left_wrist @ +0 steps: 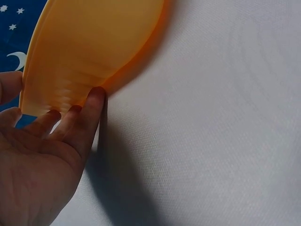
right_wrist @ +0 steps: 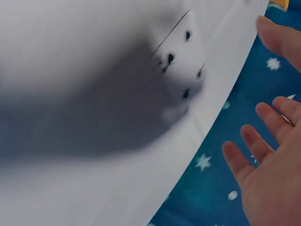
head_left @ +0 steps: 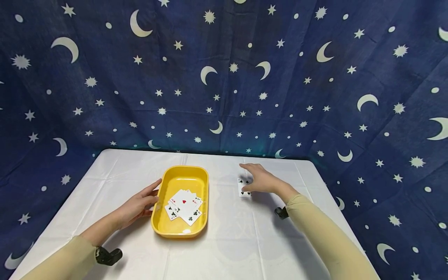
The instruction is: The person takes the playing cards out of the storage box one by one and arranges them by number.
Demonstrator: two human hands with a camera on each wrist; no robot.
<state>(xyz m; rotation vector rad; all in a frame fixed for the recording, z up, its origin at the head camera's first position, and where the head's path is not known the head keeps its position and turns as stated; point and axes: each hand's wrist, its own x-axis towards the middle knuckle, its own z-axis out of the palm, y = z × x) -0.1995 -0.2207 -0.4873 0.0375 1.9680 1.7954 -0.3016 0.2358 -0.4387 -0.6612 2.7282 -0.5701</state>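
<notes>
Head view: the right hand (head_left: 260, 179) is hovering, grip spread, over a playing card (head_left: 242, 184) on the tabletop (head_left: 227, 249), far nearer than the left hand (head_left: 138, 202); the card's long axis is running away from the person. Left wrist: straight fingers are touching the yellow tray's (left_wrist: 94, 37) outer wall. Right wrist: the card is lying apart from that hand, white, black-pipped, part-shadowed.
</notes>
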